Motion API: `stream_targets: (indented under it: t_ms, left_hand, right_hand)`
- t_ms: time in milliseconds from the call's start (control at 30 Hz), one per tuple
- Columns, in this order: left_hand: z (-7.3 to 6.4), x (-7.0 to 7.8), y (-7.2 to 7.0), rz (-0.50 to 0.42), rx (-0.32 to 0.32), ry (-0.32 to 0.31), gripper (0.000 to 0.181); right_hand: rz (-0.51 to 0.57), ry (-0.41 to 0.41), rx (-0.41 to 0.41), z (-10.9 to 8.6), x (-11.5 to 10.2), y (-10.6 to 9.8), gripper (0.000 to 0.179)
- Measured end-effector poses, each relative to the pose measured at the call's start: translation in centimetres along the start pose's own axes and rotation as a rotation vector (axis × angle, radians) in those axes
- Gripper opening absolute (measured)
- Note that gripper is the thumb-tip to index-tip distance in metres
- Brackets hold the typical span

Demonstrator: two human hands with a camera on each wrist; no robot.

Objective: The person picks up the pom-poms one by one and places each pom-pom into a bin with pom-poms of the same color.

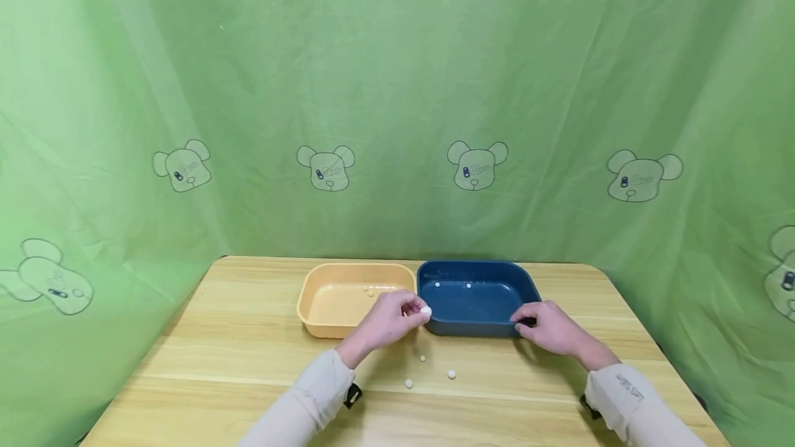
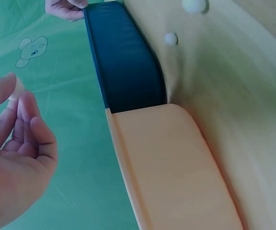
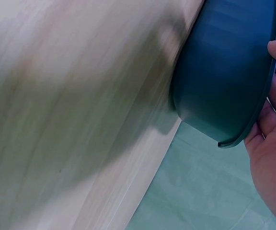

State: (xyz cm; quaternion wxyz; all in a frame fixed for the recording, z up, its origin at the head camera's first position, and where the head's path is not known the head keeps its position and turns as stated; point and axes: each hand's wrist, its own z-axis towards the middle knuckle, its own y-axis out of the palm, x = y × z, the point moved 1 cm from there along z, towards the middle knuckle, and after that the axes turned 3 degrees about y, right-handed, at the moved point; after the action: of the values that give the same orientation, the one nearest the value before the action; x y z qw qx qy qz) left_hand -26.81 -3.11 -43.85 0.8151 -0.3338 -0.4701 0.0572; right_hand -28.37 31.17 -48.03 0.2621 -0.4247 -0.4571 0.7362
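Apparently the right hand (image 1: 549,328), partly hidden, grips the blue tray (image 1: 475,329); the left hand (image 1: 391,317) pinches a ball (image 1: 426,310).

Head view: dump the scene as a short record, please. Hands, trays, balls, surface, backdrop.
left_hand: left hand pinches a white ball between the trays' near sides
right_hand: right hand grips the blue tray's rim, near right corner
orange_tray: orange tray, left; a few tiny pale balls inside, exact count unclear
blue_tray: blue tray, right, beside orange; two small white balls visible inside
loose_balls: three on table, nearer the person
surface: light wood grain
backdrop: green cloth, bear-head print
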Motion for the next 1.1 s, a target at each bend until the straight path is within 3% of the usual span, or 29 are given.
stream_targets:
  t_ms: [467,833,1100]
  left_hand:
    - [1.9,-0.1,0.7,0.006,-0.022,-0.086,0.011]
    - [3.1,-0.5,1.3,0.006,-0.075,-0.078,0.013]
    - [4.5,-0.8,1.6,0.116,-0.068,-0.046,0.009]
  right_hand:
    - [-0.007,0.009,0.01,-0.2,0.0,-0.3,0.012]
    - [0.002,0.012,0.008,-0.2,0.0,-0.1,0.012]
    - [0.001,0.011,0.016,0.0,0.0,0.1,0.011]
